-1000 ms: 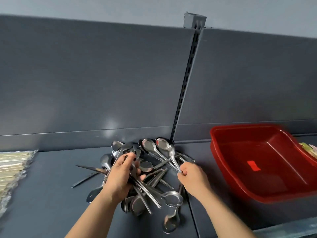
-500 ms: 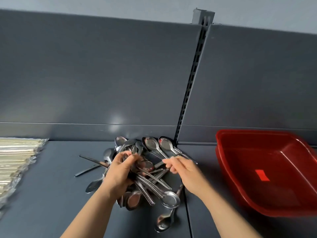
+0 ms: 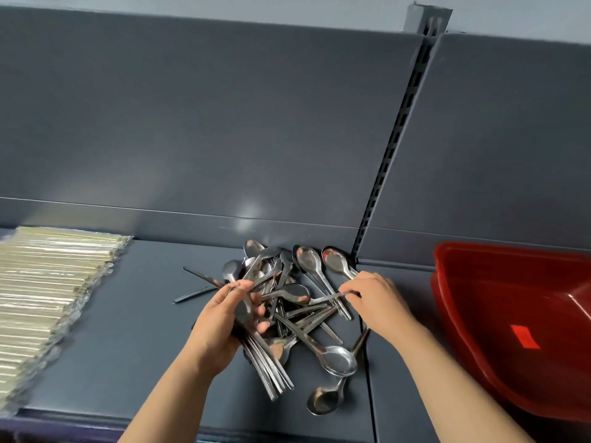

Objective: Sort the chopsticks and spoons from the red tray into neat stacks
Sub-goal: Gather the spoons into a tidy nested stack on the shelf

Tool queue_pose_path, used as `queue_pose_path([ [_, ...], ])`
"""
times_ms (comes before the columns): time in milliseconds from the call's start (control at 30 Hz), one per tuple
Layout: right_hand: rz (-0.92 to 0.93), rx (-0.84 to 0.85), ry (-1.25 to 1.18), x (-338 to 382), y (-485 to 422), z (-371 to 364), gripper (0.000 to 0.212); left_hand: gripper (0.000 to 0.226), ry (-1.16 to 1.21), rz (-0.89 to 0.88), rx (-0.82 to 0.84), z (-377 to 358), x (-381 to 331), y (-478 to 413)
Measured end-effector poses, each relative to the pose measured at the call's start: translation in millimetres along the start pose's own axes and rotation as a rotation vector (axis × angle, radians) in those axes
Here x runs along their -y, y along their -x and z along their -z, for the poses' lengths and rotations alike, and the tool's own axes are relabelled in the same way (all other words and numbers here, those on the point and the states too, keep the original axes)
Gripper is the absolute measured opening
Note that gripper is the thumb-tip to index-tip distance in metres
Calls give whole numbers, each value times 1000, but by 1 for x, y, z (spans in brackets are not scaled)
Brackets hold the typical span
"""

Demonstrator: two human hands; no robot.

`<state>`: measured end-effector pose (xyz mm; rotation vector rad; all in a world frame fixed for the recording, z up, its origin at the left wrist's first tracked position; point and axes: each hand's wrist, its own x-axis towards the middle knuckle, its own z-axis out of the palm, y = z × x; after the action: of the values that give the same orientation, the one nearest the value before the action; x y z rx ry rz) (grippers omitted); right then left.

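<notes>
On a dark grey shelf [image 3: 128, 346], the tray [image 3: 473, 302] at the right looks emptied (its near end is out of view) and the chopsticks [image 3: 41, 298] lie stacked at the left. The spoons [image 3: 307, 318] lie tangled in the middle. The left hand [image 3: 220, 321] grips a bundle [image 3: 268, 369] of gathered handles; the right hand [image 3: 377, 298] pinches one spoon [image 3: 323, 298] by its handle. Most spoons are yet to be stacked.

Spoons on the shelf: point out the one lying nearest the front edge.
The lone spoon right of the bundle in the left hand, bowl toward the front; the pile lies farther back.
</notes>
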<state>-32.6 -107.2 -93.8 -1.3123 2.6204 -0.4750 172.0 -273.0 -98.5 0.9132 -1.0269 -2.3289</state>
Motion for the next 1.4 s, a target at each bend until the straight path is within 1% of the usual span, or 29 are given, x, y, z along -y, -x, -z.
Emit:
queue_pose_path([
  [200, -1, 20, -165, 11, 21, 30, 23, 11, 22, 6, -32, -3, 5, 6],
  [300, -20, 9, -276, 14, 36, 43, 20, 13, 47, 7, 8, -6, 7, 8],
  [367, -23, -13, -368, 21, 48, 47, 20, 22, 48, 20, 49, -9, 9, 10],
  [433, -11, -23, -436, 33, 60, 44, 24, 25, 46, 36, 72, -12, 12, 13],
  [500, 11, -11, -464, 47, 71, 33, 25, 19, 13, 39, 117, -15, 14, 16],
  [567, 44, 43, -499, 59, 80, 22, 27, 16, -20, 38, 146, -18, 15, 20],
  [600, 59, 82, -526, 62, 83, 17, 28, 19, -24, 37, 131, -18, 16, 20],
  [667, 24, 130, -616, 64, 86, 10, 29, 22, -24, 16, 91, -13, 14, 20],
  [700, -28, 107, -653, 63, 87, 8, 29, 19, -26, -4, 87, -10, 11, 19],
  [733, -92, 52, -656, 60, 87, 6, 28, 16, -29, -22, 83, -6, 7, 19],
  [767, -164, -9, -592, 56, 88, 4, 25, 14, -32, -29, 74, -1, 3, 18],
  [800, -226, -36, -460, 51, 88, 1, 22, 15, -35, -25, 60, 4, 0, 17],
  [867, -329, 32, -179, 49, 90, -6, 19, 18, -40, 14, 26, 14, -8, 16],
  [900, -371, 77, -108, 49, 90, -11, 19, 19, -44, 39, 18, 17, -11, 15],
  [967, -433, 103, -116, 52, 89, -19, 21, 17, -56, 76, 44, 22, -18, 14],
  [1033, -459, 60, -171, 53, 85, -21, 21, 18, -93, 95, 77, 26, -23, 12],
  [1067, -458, 23, -220, 52, 83, -19, 19, 18, -105, 103, 92, 28, -26, 11],
  [1133, -455, -74, -395, 50, 79, -12, 11, 21, -90, 115, 125, 29, -32, 9],
  [1200, -420, -139, -532, 48, 76, -1, 20, 27, -96, 130, 172, 30, -37, 7],
  [1233, -381, -157, -550, 46, 75, 6, 25, 30, -121, 137, 209, 29, -39, 6],
  [1300, -293, -182, -564, 47, 73, 20, 33, 31, -181, 150, 292, 28, -41, 3],
  [1400, -213, -133, -668, 55, 66, 33, 34, 27, -268, 191, 384, 22, -43, 0],
])
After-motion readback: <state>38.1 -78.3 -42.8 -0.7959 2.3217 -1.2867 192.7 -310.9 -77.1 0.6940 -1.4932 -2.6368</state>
